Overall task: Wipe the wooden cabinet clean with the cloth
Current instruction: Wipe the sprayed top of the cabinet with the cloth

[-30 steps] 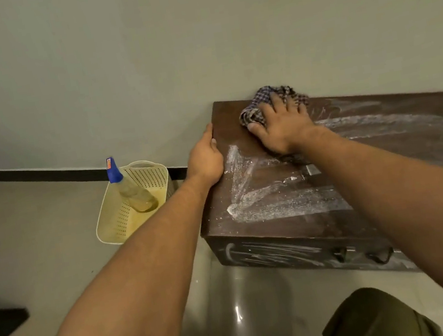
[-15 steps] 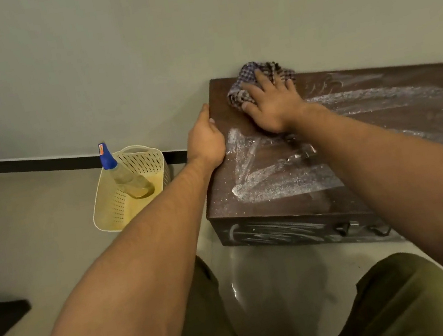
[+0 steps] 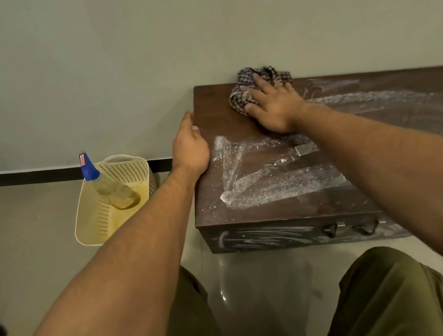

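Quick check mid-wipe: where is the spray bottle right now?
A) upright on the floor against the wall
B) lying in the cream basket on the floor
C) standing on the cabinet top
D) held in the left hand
B: the spray bottle lies tilted inside the cream perforated basket on the floor, to the left of the cabinet.

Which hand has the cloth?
The right hand, pressing the checkered cloth flat on the cabinet; the left hand only rests on the cabinet's left edge.

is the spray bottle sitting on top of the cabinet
No, the spray bottle lies tilted in the basket on the floor beside the cabinet.
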